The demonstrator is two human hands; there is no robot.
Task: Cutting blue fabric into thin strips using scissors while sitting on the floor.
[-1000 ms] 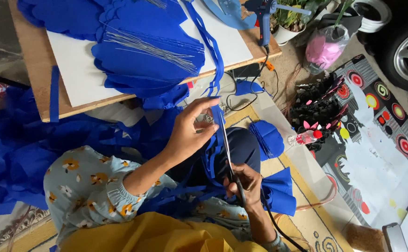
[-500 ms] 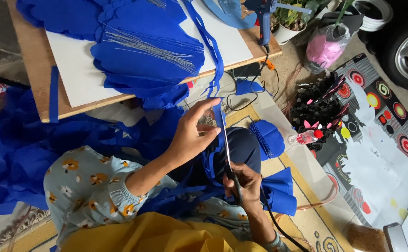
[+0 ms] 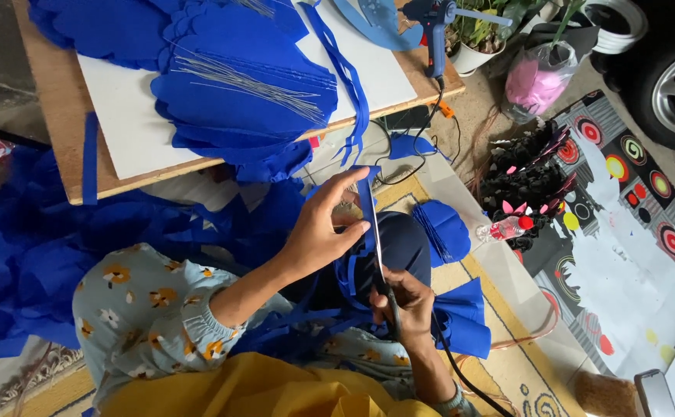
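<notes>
Royal blue strip (image 3: 368, 205) between the fingers (image 3: 345, 185), deep blue petals (image 3: 252, 93) above them on a white board (image 3: 129, 131), pale floral sleeve (image 3: 144, 301) below, yellow cloth (image 3: 260, 390) beneath.

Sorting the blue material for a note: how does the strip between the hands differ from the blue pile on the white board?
The strip is narrow and long, pulled straight between the left hand and right hand. The blue pile is broad, layered, scallop-edged, lies flat on the white board, and carries thin wires. Both are the same deep blue.
</notes>
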